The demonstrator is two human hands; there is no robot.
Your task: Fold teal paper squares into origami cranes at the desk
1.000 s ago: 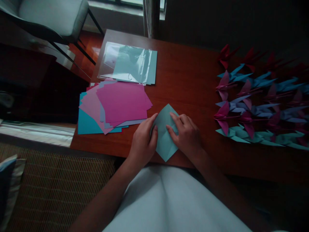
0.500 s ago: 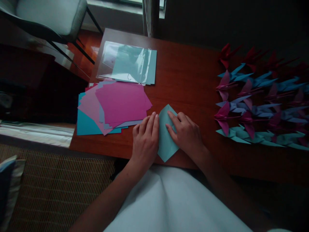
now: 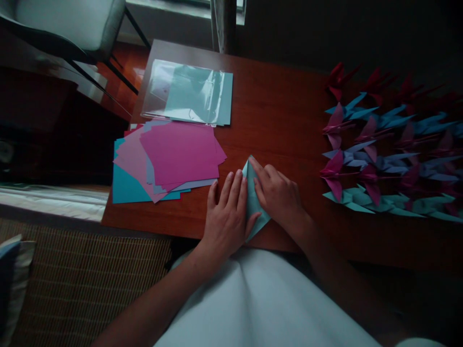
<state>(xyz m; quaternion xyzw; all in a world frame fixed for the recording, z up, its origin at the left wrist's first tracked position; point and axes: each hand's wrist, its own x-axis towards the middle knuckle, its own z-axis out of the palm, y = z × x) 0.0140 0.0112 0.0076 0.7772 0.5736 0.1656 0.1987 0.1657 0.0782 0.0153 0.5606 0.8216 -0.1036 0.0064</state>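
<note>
**No writing to be read**

No text, label, brand, number or sign is legible in this dim view. The folded pale teal paper sheet (image 3: 251, 197) and the loose stack of pink, lilac and turquoise paper squares (image 3: 173, 159) show plain colour. The clear plastic sleeve of pale teal paper (image 3: 188, 91) shows only glare. The rows of folded paper cranes (image 3: 379, 159) bear no marks that can be made out.

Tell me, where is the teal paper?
Head view: the teal paper sits low centre under the left hand and right hand, right of the pink stack.
</note>
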